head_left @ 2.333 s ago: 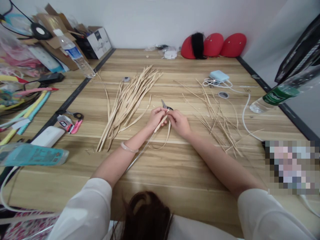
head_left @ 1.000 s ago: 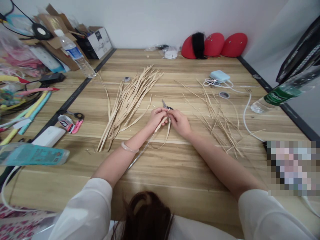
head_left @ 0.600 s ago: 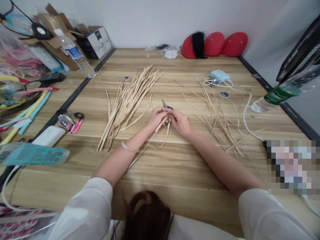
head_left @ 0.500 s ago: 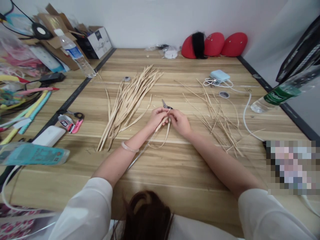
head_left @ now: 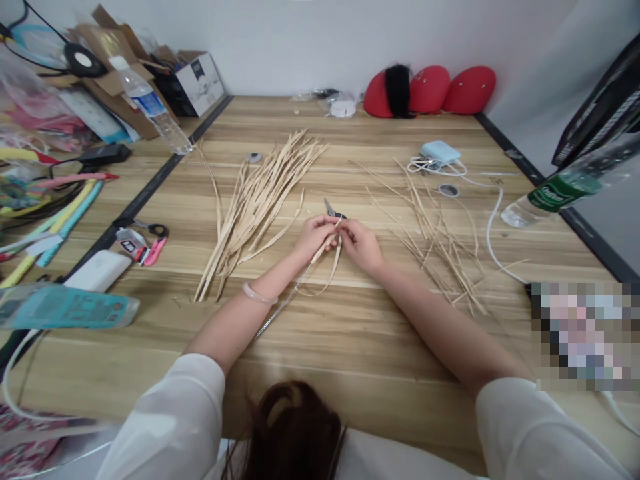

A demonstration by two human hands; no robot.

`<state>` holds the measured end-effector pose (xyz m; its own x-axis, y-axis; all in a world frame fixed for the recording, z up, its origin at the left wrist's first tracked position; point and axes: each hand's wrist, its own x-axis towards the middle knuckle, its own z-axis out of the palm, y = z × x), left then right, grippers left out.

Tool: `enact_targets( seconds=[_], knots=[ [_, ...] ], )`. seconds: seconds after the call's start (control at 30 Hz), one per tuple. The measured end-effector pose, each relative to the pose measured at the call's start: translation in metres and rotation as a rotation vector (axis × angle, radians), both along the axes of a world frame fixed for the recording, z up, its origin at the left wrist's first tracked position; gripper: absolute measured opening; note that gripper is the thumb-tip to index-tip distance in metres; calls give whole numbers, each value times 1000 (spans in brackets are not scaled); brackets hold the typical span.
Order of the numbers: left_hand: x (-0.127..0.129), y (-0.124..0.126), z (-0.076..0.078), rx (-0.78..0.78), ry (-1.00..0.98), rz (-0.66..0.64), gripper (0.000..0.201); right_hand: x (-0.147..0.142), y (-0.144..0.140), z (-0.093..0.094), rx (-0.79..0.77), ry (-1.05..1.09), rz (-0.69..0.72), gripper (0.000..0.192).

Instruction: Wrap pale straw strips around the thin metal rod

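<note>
Head view: both hands [head_left: 336,241] pinch a pale, looping straw strip [head_left: 327,270].

straw strip [head_left: 327,267] — pale tan, thin | looped, pinched mid-table between both hands

The green label of the water bottle [head_left: 560,190] at the far right carries white lettering. It is too blurred to read. No other text is legible.

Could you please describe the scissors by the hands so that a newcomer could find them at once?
On the wooden table, look just beyond the two hands that pinch a straw strip. The scissors lie there, dark-handled, unlike the pink-handled tool at the left.
</note>
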<state>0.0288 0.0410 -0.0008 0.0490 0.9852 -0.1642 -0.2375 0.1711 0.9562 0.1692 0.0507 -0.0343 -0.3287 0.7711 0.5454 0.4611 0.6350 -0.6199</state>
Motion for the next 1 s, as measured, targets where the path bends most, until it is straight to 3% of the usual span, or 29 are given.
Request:
enact_targets(
  seconds=[0.4,1.0],
  knots=[
    [1,-3,3,28,100,-11,16,1,2,-3,-9,-38,19,25],
    [1,-2,2,-4,73,0,19,0,2,1,-42,8,22,15]
  ],
)
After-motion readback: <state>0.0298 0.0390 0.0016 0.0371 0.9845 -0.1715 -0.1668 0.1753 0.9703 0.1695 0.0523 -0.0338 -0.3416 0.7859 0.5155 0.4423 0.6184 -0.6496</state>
